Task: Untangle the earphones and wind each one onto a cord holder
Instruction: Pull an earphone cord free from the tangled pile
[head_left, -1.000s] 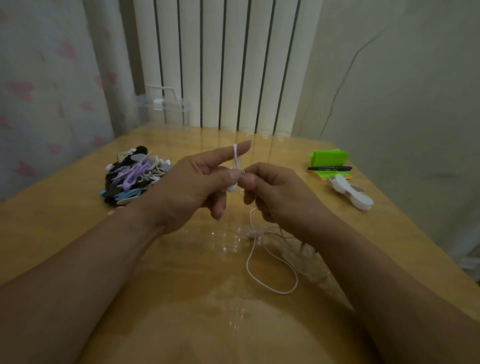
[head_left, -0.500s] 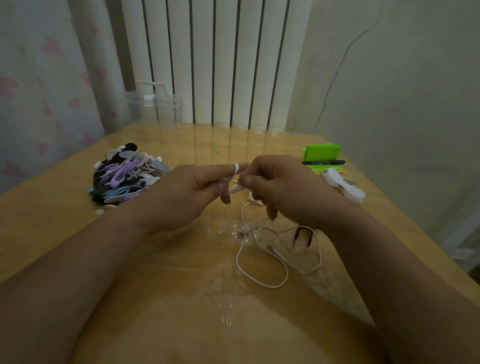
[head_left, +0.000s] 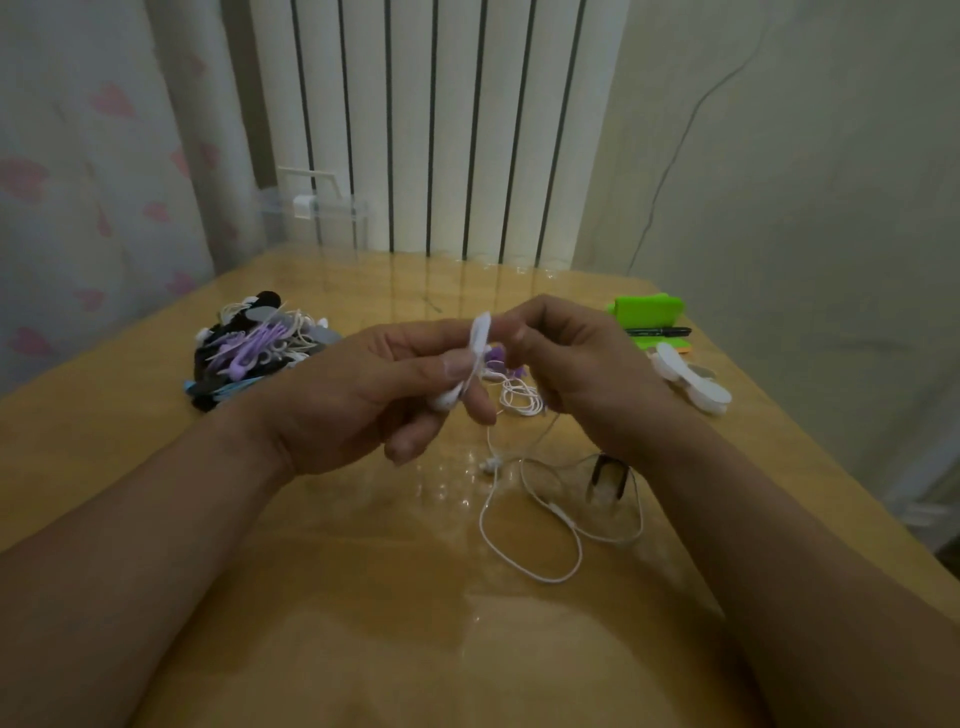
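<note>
My left hand (head_left: 363, 395) holds a white cord holder (head_left: 470, 358) upright between thumb and fingers above the middle of the table. My right hand (head_left: 576, 374) pinches the white earphone cord right beside the holder's top. The rest of the earphone cord (head_left: 530, 525) hangs down from my hands and lies in loose loops on the wooden table (head_left: 363, 597). A small coil of white cord (head_left: 519, 397) lies on the table just behind my hands. A purple item peeks out behind my right fingers.
A pile of wound earphones and holders (head_left: 249, 348) in black, purple, blue and white lies at the left. At the right are a green holder (head_left: 647, 312) with a black pen (head_left: 657, 331), a white cord holder (head_left: 691, 382), and a black clip (head_left: 608, 475). A clear box (head_left: 317, 218) stands at the back.
Both hands have stayed together at the holder and turned slightly. The loose cord on the table has spread into wider loops to the right.
</note>
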